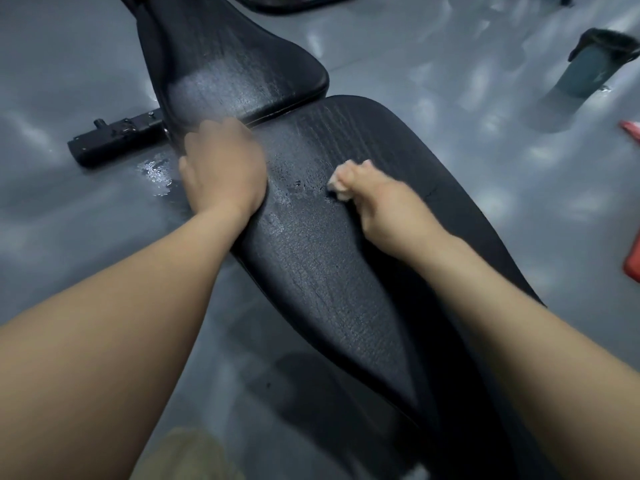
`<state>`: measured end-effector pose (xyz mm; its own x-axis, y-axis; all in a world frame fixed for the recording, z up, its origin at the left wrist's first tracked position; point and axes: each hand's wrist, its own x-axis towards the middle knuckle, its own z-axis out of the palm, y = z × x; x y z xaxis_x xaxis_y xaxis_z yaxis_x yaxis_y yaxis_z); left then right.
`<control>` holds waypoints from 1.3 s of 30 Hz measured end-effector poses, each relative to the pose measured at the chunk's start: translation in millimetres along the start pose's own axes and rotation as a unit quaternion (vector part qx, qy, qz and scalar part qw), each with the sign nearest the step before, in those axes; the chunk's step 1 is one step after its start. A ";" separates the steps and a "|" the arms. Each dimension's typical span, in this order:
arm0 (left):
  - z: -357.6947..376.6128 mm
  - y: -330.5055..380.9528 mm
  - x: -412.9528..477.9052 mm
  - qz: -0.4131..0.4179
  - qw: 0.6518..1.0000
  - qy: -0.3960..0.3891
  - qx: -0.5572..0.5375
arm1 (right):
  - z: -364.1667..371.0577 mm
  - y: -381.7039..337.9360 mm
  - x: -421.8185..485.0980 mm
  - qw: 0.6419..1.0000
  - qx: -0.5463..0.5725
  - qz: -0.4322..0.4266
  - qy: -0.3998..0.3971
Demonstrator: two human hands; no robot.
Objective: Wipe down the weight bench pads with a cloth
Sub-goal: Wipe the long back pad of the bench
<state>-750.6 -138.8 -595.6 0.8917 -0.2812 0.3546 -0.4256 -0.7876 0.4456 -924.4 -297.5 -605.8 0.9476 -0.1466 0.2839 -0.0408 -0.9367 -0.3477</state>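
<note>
a black bench is seen from above on a grey floor (pixel 69 220), with two pads set end to end and a narrow gap between them. the near pad (pixel 329 271) runs from the bottom of the view up to the middle, and its top is streaked with wet marks. the far pad (pixel 235 64) is tilted away and shows a dull sheen near the gap.

the left hand (pixel 221 168) is laid palm down on the near pad's left edge, just beside the gap. its fingers are kept close together, and their tips are blurred.

the cloth (pixel 341 183), small, pale and bunched, is pressed on the near pad a little right of its middle. it is gripped by the right hand (pixel 384 206), whose fingers are curled tightly round it.

a black frame bar (pixel 114 136) sticks out on the floor to the left, and a wet patch (pixel 156 171) lies near it. a bin (pixel 588 67) with a dark liner stands at upper right, well apart from the bench. a red thing (pixel 632 133) is cut off by the right edge.
</note>
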 end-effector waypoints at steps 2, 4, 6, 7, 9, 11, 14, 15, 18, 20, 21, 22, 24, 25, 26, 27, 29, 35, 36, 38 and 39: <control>-0.7 -0.1 -0.7 0.002 1.000 -0.002 0.001 | 13.2 -24.5 -10.7 0.999 0.003 -0.030 -0.037; -1.0 -0.2 -1.1 0.005 1.000 -0.002 -0.001 | 20.6 -35.0 -23.6 0.997 -0.012 -0.055 -0.061; -1.3 -0.7 -0.4 0.005 1.000 -0.001 -0.004 | 17.1 -30.4 -27.9 0.994 -0.021 -0.083 -0.075; -1.0 -0.2 -0.8 0.005 1.000 -0.002 -0.006 | 14.3 -23.3 -26.0 0.994 -0.024 -0.077 -0.073; -1.0 0.0 -1.0 0.004 1.000 -0.002 -0.006 | 10.2 -0.3 -15.1 0.998 -0.031 -0.029 -0.052; -0.8 0.1 -0.8 0.002 1.000 -0.001 -0.006 | 4.8 25.3 -3.3 0.998 -0.045 0.045 -0.022; -0.3 -0.1 -0.3 0.001 1.000 0.002 -0.010 | -3.6 41.9 11.8 0.980 -0.067 0.185 0.028; -0.3 -0.3 -0.1 0.001 1.000 0.004 -0.015 | -3.7 37.9 15.9 0.975 -0.064 0.213 0.031; -1.2 -5.5 0.7 -0.007 0.998 0.001 -0.064 | 8.6 2.0 23.8 0.992 -0.033 0.118 0.034; -1.8 -9.8 1.2 -0.014 0.994 -0.001 -0.110 | 20.8 -26.7 18.5 0.999 -0.015 0.034 0.014; -2.1 -12.3 1.6 -0.015 0.992 -0.002 -0.124 | 25.5 -40.4 12.7 1.000 -0.010 0.003 -0.001; -1.7 -13.3 1.5 -0.013 0.991 -0.003 -0.135 | 27.6 -52.2 4.6 1.000 -0.006 -0.027 -0.014; -2.1 -15.4 3.3 -0.004 0.989 -0.007 -0.146 | 26.8 -66.3 -9.4 0.996 -0.004 -0.078 -0.033; -2.0 -16.0 4.1 -0.001 0.989 -0.013 -0.148 | 24.2 -66.1 -13.6 0.995 -0.008 -0.097 -0.034; -1.9 -17.9 4.9 0.001 0.989 -0.020 -0.148 | 19.8 -63.4 -14.5 0.993 -0.014 -0.114 -0.029; -1.3 -19.1 5.9 0.006 0.988 -0.029 -0.148 | 16.0 -57.2 -13.1 0.992 -0.025 -0.122 -0.016; -1.1 -23.0 8.0 0.013 0.988 -0.044 -0.150 | 11.2 -44.8 -5.0 0.992 -0.059 -0.108 0.027; -0.9 -28.3 13.4 0.043 0.986 -0.076 -0.143 | 13.1 -45.4 32.0 0.996 -0.021 0.024 0.087; -0.5 -30.0 14.4 0.051 0.986 -0.080 -0.139 | 15.7 -53.9 33.1 0.997 -0.017 0.005 0.080; -0.2 -34.8 17.2 0.066 0.984 -0.086 -0.139 | 19.8 -76.1 26.4 0.996 -0.009 -0.068 0.055; 0.8 -36.7 18.3 0.072 0.983 -0.087 -0.144 | 20.7 -85.2 18.7 0.994 0.001 -0.108 0.035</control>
<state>-718.6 -115.4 -606.2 0.8216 -0.4868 0.2967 -0.5527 -0.5527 0.6237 -896.7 -213.8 -589.4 0.9096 0.0358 0.4138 0.1617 -0.9482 -0.2734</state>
